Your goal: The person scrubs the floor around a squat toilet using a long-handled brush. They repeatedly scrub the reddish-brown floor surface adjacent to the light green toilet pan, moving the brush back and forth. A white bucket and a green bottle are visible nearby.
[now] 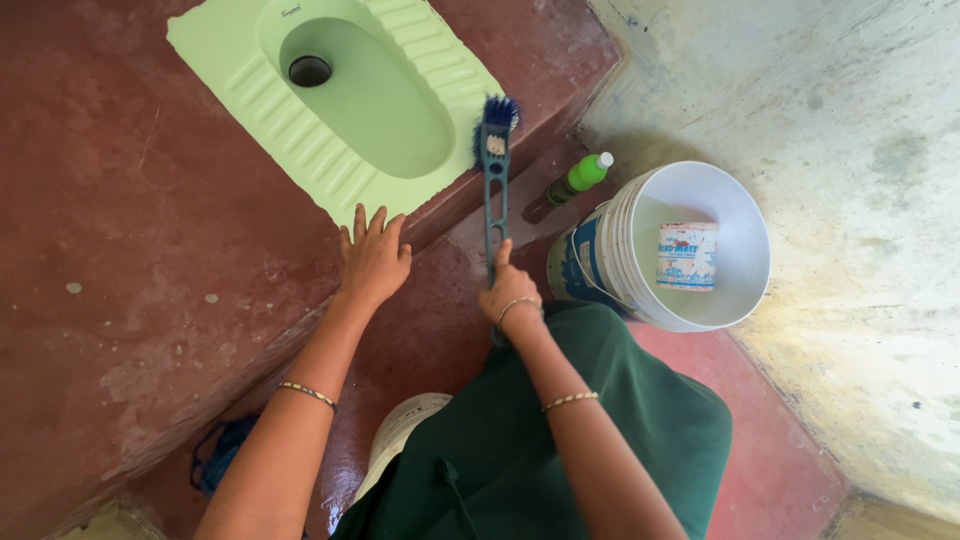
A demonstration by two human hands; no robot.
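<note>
The right hand is closed around the handle of a long brush. The blue bristles at the far end rest on the near rim of the green toilet, which is set flat into a raised red step. The left hand is open, fingers spread, and lies flat on the edge of that step, just beside the toilet's corner. It holds nothing.

The work looks like scrubbing the toilet, and it seems to be at an early or middle point. The brush is only at the rim, not down in the bowl. The bowl looks pale and smooth, with no foam or soapy water to be seen, so it is hard to tell how much has been scrubbed. The step has a few small pale spots on it.

A green bottle with a white cap lies on the lower floor, near the brush handle. Beside it stands a white bucket with a small tub inside. Both look untouched right now. Rinsing with the bucket likely is not yet done.
</note>
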